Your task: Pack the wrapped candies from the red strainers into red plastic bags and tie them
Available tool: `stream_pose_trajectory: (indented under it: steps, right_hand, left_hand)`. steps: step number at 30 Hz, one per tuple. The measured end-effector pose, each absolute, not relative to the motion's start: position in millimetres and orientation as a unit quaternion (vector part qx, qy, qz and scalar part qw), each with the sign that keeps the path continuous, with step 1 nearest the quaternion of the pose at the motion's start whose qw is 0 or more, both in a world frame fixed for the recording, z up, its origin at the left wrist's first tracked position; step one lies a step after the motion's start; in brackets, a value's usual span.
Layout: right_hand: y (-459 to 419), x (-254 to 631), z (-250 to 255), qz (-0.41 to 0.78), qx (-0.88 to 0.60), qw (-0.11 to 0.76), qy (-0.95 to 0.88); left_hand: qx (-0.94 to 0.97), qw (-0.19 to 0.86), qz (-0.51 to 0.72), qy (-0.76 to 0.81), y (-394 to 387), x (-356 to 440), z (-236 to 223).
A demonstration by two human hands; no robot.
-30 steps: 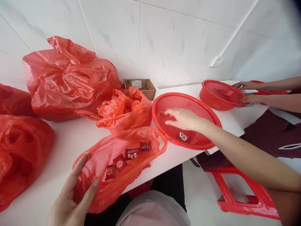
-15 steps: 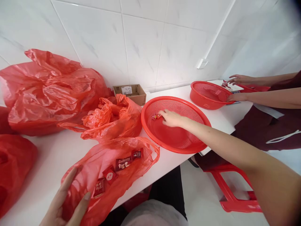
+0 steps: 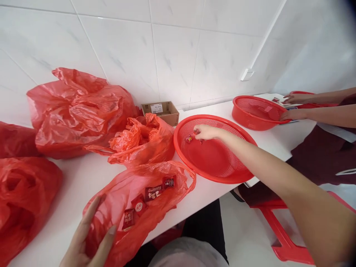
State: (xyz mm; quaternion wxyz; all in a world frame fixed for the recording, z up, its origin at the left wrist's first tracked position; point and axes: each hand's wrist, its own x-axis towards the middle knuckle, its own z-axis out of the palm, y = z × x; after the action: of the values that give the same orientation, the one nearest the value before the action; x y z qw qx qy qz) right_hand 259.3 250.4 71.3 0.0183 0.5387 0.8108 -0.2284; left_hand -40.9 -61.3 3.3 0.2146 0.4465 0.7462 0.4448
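Packet in right hand, another just beside

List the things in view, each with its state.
Front red bag: open, snack packets inside
Near red colander: upright, one loose packet inside
Far red colander: upright
Cardboard box: open-topped
Large red bag: bulging, crumpled
Middle red bag: crumpled
Leftmost red bag: crumpled
Left hand: spread, at front red bag's rim
Right hand: closed on small packets

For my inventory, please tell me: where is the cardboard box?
In the head view, the cardboard box is left of centre, near the wall, behind the crumpled bag beside the nearer basket.
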Motion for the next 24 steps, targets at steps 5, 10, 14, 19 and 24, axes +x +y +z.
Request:
stream_pose_trajectory:
  steps: [5, 10, 14, 19, 24]
  right_hand:
    - [169, 207, 105, -0.4, 0.362, -0.082, 0.838]
    - [119, 157, 90, -0.294, 0.289, -0.121, 0.903]
    - [165, 174, 92, -0.196, 0.375, -0.163, 0.891]
    - [240, 222, 66, -0.08, 0.528, 0.014, 0.846]
    - [250, 242, 23, -0.11, 0.515, 0.075, 0.846]
  left_hand:
    - [0.413, 0.243, 0.451, 0.753, -50, -26, 15]
    - [0.408, 0.258, 0.471, 0.738, -46, -16, 22]
    - [0.403, 0.245, 0.471, 0.745, -52, -22, 21]
    - [0.388, 0.235, 0.456, 0.766, -58, -30, 17]
    - [0.398, 0.217, 0.47, 0.758, -57, -29, 16]
